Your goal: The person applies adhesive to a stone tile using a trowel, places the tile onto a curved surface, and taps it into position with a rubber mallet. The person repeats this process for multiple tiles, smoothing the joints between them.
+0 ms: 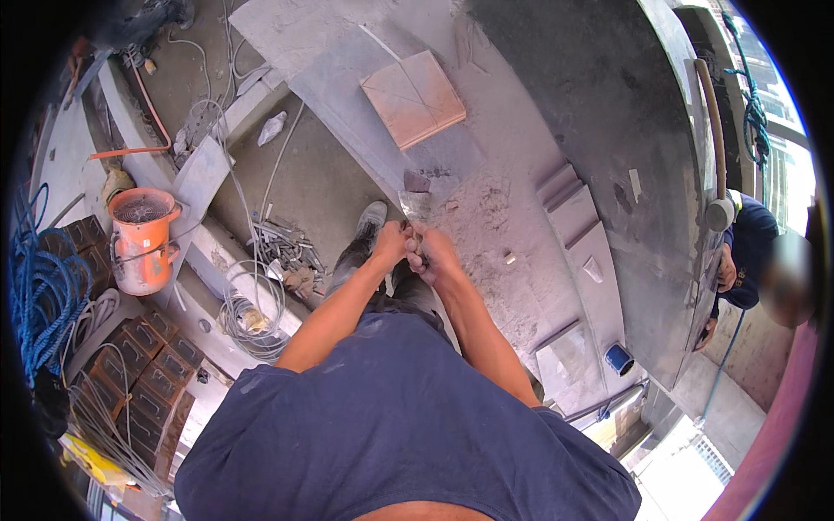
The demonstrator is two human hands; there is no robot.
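Between both hands' clenched fingers [415, 253], trowel [415, 207] blade jutting forward over the dusty slab [486, 217].

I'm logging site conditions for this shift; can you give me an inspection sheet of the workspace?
Surface: grey slab, dusty, mortar smears.
Job's things: trowel held by left hand and right hand together.
Clutter: pink tile, brick stack, blue cup.
Hands: both closed on the trowel.
Cables: white wire coil, blue rope.
Surroundings: orange blower; another person at right.
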